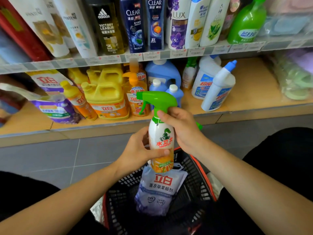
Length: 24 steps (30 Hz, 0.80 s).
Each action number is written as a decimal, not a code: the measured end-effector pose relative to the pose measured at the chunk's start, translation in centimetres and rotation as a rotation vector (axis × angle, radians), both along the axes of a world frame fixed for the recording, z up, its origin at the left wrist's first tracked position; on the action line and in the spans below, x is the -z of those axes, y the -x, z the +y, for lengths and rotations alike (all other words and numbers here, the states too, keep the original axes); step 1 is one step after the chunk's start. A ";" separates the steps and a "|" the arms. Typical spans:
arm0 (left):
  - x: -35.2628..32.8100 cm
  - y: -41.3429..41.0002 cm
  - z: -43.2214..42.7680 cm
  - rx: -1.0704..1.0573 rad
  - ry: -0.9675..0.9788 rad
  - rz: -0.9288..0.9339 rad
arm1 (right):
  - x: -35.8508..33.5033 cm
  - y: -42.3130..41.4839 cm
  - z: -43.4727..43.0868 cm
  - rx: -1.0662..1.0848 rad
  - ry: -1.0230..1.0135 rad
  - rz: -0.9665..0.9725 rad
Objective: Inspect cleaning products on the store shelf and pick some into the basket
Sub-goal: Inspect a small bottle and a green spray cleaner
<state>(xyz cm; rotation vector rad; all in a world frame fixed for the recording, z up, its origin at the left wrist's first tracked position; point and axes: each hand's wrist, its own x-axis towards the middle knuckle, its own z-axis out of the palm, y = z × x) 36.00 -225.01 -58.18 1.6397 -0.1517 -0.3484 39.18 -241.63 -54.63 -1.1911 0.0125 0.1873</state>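
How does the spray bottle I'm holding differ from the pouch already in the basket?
The spray bottle is a rigid white bottle with a green trigger head, while the pouch is a soft, pale lavender bag with no sprayer. The spray bottle is upright, gripped by the left hand and right hand above the basket, whereas the pouch lies inside the basket, untouched. Both carry red lettering.
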 end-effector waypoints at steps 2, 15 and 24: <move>-0.2 0.1 0.3 0.065 0.058 0.074 | 0.2 -0.1 0.0 -0.069 -0.028 0.024; -1.0 -1.1 -0.1 0.231 0.209 0.181 | -0.2 -1.7 -1.6 -0.232 -0.030 0.058; -0.4 0.3 -1.1 -0.119 -0.371 -0.103 | 1.6 0.2 0.5 0.266 0.297 0.007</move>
